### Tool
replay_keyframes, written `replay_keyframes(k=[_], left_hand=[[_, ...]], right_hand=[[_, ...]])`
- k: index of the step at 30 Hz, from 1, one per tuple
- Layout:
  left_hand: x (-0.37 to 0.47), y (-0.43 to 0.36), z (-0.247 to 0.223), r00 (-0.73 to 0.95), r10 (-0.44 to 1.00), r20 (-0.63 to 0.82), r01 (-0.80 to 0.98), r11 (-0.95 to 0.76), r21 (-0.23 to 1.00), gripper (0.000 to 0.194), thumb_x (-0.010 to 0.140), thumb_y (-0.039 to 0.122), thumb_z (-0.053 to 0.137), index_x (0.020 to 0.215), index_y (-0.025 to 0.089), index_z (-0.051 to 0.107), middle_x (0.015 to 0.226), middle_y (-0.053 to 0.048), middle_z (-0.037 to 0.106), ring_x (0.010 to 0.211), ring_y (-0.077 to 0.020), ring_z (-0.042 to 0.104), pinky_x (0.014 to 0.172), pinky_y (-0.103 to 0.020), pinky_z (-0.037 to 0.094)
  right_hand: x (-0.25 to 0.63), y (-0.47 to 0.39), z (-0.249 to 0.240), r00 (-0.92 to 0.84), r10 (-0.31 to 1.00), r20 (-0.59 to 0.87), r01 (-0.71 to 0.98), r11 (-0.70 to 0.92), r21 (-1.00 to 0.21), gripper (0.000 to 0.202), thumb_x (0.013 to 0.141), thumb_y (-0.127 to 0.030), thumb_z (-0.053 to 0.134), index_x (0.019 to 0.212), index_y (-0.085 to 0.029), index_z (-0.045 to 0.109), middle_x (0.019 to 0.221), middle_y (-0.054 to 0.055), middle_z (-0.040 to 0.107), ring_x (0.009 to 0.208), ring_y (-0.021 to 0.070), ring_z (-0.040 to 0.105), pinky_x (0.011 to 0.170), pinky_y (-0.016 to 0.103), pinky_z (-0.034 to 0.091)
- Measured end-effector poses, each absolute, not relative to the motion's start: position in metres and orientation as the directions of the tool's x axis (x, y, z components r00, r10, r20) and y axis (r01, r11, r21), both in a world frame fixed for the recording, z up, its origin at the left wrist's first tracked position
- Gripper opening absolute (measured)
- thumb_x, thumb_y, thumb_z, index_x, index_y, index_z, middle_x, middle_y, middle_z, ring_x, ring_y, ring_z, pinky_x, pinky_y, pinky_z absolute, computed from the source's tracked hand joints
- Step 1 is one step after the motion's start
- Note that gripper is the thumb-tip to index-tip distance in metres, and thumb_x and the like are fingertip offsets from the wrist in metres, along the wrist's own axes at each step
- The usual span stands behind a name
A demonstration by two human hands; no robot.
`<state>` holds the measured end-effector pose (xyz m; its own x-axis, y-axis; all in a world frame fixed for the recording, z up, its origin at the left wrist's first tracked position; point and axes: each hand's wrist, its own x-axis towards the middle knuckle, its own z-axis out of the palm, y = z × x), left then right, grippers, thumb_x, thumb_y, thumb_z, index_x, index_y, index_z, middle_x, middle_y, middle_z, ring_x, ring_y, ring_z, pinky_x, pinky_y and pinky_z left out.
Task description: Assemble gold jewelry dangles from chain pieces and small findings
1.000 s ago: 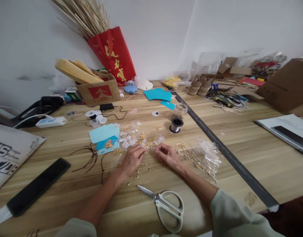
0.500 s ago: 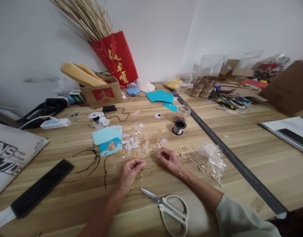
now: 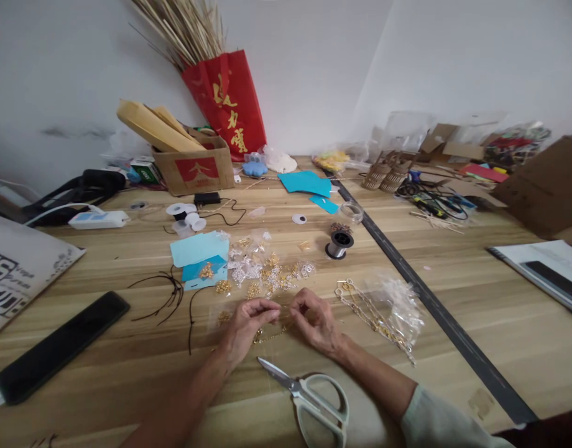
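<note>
My left hand point(image 3: 251, 320) and my right hand point(image 3: 314, 320) face each other low over the table, fingertips pinched and only a small gap apart. A thin gold chain point(image 3: 273, 338) hangs and lies just below the fingertips; it seems to run up to my left fingers. What my right fingers pinch is too small to make out. Just beyond both hands lie gold and silver beads and findings point(image 3: 279, 274). Scissors point(image 3: 309, 398) with pale handles lie in front of my wrists, blades pointing left. Right of my right hand rest finished-looking chains point(image 3: 370, 314) beside clear plastic bags point(image 3: 400, 305).
A black-flanged wire spool point(image 3: 339, 244) stands behind the beads. Blue cards point(image 3: 199, 249) and black cords point(image 3: 171, 292) lie to the left, with a long black object point(image 3: 64, 345) farther out. A dark strip point(image 3: 435, 305) crosses the table on the right. A cardboard box point(image 3: 197, 168) stands at the back.
My hands have come closer together, the left moving right and the right moving slightly left and lower. The camera view has shifted a little.
</note>
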<state>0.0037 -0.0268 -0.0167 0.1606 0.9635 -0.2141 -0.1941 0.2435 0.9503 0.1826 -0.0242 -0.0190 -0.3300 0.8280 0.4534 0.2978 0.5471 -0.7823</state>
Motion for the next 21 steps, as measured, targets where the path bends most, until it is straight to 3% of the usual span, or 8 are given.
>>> replay_keyframes(k=[8,21], left_hand=[[0.009,-0.023,-0.019,0.177,0.966,-0.191,-0.206,0.226,0.952,0.013,0.063,0.025,0.074,0.072,0.016,0.071,0.061,0.0,0.066,0.061,-0.013,0.058,0.065,-0.025,0.046],[0.004,-0.026,-0.027,0.204,0.968,-0.145,-0.156,0.178,0.972,0.007,0.065,0.021,0.072,0.07,0.016,0.07,0.067,-0.001,0.065,0.065,-0.0131,0.057,0.065,-0.023,0.045]], right_hand=[[0.181,-0.025,-0.022,-0.337,0.772,0.539,0.274,0.628,-0.728,0.009,0.088,-0.019,0.048,0.079,-0.019,0.051,0.07,0.003,0.054,0.065,0.0143,0.05,0.058,0.027,0.04],[0.18,-0.029,-0.021,-0.385,0.75,0.539,0.275,0.65,-0.708,0.006,0.087,-0.016,0.049,0.085,-0.019,0.054,0.075,0.004,0.058,0.069,0.015,0.053,0.061,0.027,0.042]])
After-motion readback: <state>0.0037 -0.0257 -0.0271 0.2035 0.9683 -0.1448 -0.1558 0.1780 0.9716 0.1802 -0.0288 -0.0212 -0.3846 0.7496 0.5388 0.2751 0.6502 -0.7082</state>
